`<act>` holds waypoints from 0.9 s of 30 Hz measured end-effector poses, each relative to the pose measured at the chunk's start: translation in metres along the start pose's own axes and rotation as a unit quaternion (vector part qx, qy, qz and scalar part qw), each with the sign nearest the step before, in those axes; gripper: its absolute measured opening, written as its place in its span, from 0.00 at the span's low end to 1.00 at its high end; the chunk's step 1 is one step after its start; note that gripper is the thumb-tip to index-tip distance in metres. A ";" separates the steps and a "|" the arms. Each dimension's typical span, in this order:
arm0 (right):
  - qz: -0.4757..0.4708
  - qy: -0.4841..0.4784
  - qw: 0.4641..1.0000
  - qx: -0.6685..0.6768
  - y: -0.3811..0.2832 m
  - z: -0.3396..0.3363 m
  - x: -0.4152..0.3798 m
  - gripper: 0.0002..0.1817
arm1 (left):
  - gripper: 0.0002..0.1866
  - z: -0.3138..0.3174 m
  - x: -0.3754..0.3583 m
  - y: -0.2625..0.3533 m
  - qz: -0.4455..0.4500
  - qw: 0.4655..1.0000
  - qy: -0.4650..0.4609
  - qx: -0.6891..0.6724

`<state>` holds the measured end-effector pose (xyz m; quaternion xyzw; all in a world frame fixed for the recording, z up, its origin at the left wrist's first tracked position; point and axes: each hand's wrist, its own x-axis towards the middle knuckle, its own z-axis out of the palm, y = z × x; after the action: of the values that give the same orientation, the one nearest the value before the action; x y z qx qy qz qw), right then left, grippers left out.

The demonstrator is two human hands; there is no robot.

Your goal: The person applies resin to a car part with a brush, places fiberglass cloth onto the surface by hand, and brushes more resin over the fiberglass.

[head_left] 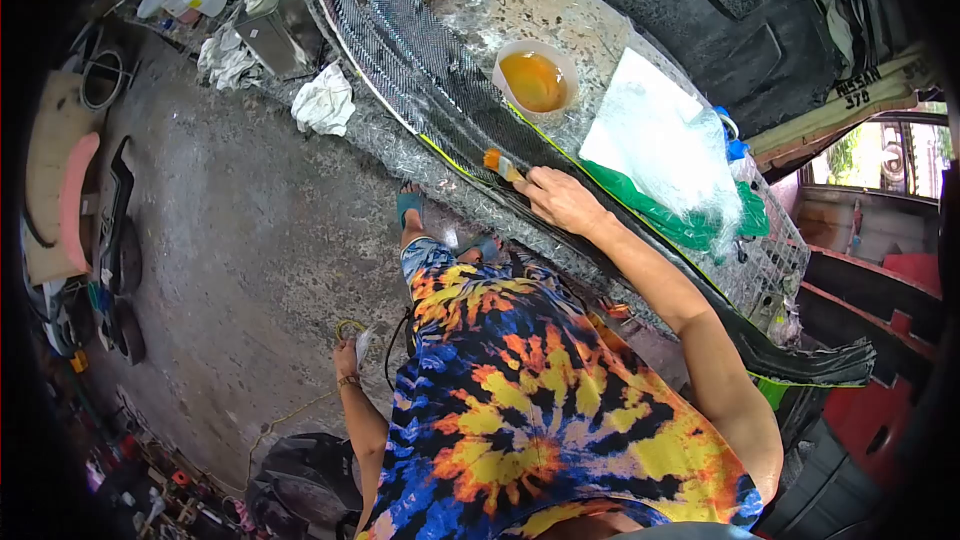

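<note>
My right hand (pixel 562 200) is closed around the handle of a paintbrush (pixel 503 168). Its orange-tinted bristles meet or hover just over a long curved strip of black woven carbon fibre (pixel 440 100), edged in places with yellow-green. Beyond the strip, a whitish tub (pixel 568 62) holds amber liquid. Low beside my body, my left hand (pixel 347 360) is closed on a looped yellow cord (pixel 350 325), with a bit of clear plastic beside it. How the fingers wrap the cord is too small to see well.
White fibre sheets (pixel 650 130) lie on green plastic (pixel 640 192) on the worktable. Crumpled white cloth (pixel 324 100) and a metal can (pixel 280 40) sit at the table's left edge. Behind me to the left, a black bag (pixel 300 485) rests on the concrete floor (pixel 230 240).
</note>
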<state>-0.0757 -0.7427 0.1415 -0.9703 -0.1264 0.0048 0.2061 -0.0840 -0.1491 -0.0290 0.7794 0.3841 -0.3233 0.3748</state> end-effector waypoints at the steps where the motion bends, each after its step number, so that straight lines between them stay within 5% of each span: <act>1: 0.000 -0.005 1.000 0.002 0.002 0.001 -0.001 0.18 | 0.11 -0.004 0.002 -0.002 -0.005 1.000 -0.002 0.001; 11: 0.037 -0.021 0.998 -0.035 0.012 -0.001 -0.060 0.21 | 0.11 0.000 -0.016 0.004 -0.044 0.999 0.005 0.031; 18: 0.048 -0.052 0.997 -0.042 0.013 -0.011 -0.079 0.19 | 0.14 -0.010 0.040 -0.016 0.028 0.998 -0.050 0.014; 27: 0.069 -0.095 0.991 -0.066 0.003 -0.029 -0.089 0.17 | 0.13 -0.006 0.014 0.005 -0.003 0.999 0.017 0.052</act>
<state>-0.1589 -0.7786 0.1633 -0.9834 -0.0777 0.1028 0.1275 -0.0720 -0.1413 -0.0353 0.8019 0.3753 -0.3310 0.3263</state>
